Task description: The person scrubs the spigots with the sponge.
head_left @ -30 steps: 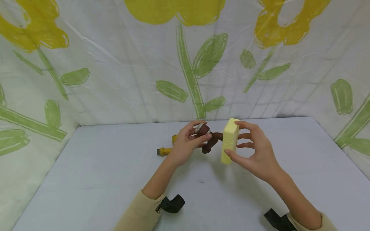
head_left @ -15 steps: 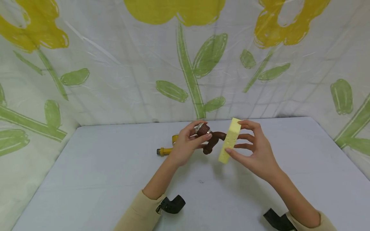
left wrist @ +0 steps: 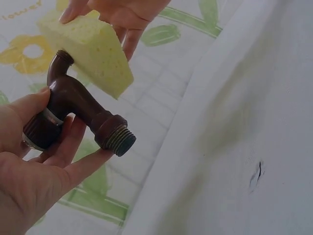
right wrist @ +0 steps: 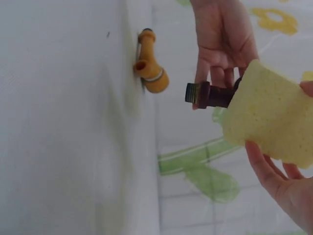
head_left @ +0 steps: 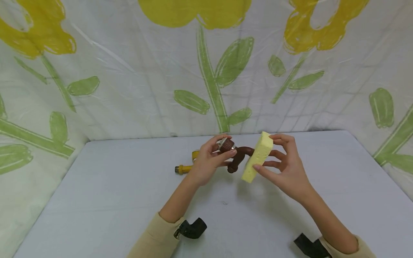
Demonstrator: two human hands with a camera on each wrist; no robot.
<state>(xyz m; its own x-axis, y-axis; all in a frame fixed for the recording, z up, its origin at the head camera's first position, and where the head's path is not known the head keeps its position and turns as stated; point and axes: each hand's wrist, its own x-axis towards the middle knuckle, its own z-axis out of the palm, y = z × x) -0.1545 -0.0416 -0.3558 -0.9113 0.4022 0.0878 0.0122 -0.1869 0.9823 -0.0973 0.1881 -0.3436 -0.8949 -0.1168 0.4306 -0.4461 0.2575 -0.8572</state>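
My left hand grips a dark brown faucet by its ribbed knob, thumb and fingers around it, with a finger under the threaded end. The faucet is held up above the table. My right hand pinches a pale yellow sponge by its edges between thumb and fingers. The sponge leans, its top tipped to the right, and its face lies right at the faucet's spout in the left wrist view. In the right wrist view the sponge hides much of the faucet's body.
A yellow faucet lies on the white table behind my left hand, which partly hides it in the head view. A white sheet with painted flowers hangs behind the table. Black wrist mounts sit at both sleeves.
The sponge has tilted from nearly upright to leaning, its top moving right and its lower end left. The brown faucet has shifted slightly right; the left hand stays almost still.
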